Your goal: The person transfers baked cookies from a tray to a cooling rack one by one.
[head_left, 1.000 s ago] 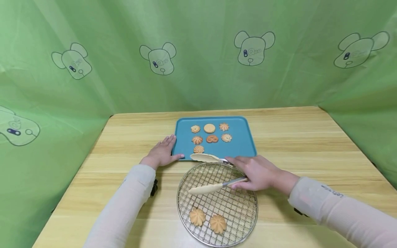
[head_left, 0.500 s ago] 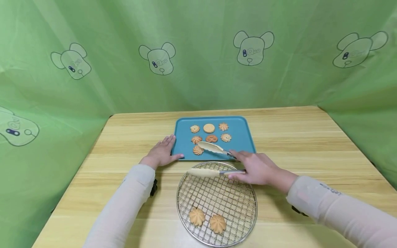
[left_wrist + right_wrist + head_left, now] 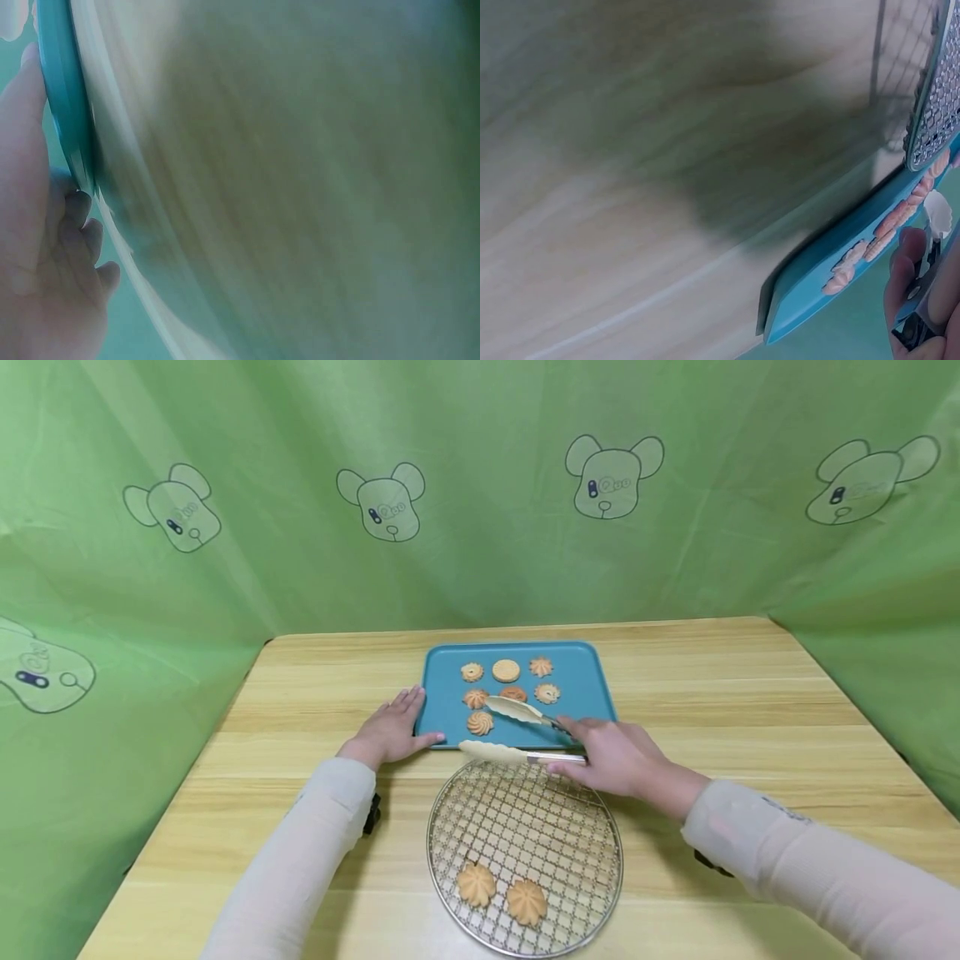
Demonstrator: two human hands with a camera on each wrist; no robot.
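My left hand (image 3: 390, 727) lies at the near left corner of a blue tray (image 3: 588, 681), thumb at its front edge, fingers along its side. My right hand (image 3: 618, 756) holds food tongs (image 3: 491, 752) with pale scalloped tips, spread apart with no cookie between them. One tip is over the tray, beside a ridged cookie (image 3: 476, 698) and partly covering the pretzel cookie (image 3: 513, 692). The other tip is by the tray's front edge. A swirl cookie (image 3: 480, 722) lies between the tips' positions. In the right wrist view, fingers grip the tongs (image 3: 937, 214).
A round wire rack (image 3: 558, 843) stands before the tray, carrying two flower-shaped cookies, one (image 3: 476, 884) left and one (image 3: 527, 902) right. Behind on the tray are a round cookie (image 3: 506, 671) and several others. Green curtain (image 3: 480, 577) surrounds the wooden table (image 3: 712, 710).
The right hand has carried the tongs forward from above the rack, bringing one tip over the tray and the other near its front edge. The left hand and cookies have stayed put.
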